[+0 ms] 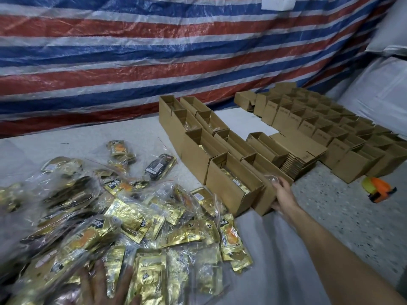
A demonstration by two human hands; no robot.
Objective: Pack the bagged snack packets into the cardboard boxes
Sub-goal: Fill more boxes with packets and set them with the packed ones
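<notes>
Right hand [283, 195] was at the near end of a long brown cardboard box [265, 202], fingers bent over its top edge and thumb low on its front, so I judged that it held the box. A bit of clear plastic showed by the fingers, and I could not tell if the hand held that too. Left hand [103, 282] lay flat and wide on the big heap of shiny gold snack packets in clear plastic bags [132, 219], close to me, holding nothing; it looked blurry. The heap sat left of the boxes. The filled box [229, 186] just beside the held one had gold packets inside. More open boxes [343, 146] stood in rows to the right, past a flat stack of folded cardboard [301, 155]. I think the step was filling the near boxes. Next, I think, the flat hand would need to pick one bag from the heap and carry it across, turned long-ways to fit. A white paper sign [278, 2] hung on the red, white and blue striped sheet [132, 62], but its dark letters were cut off at the top. The packets had dark labels and an orange picture, too blurry to read. Small print on the boxes was too tiny. An orange and yellow tape tool [378, 189] lay on the speckled floor.
</notes>
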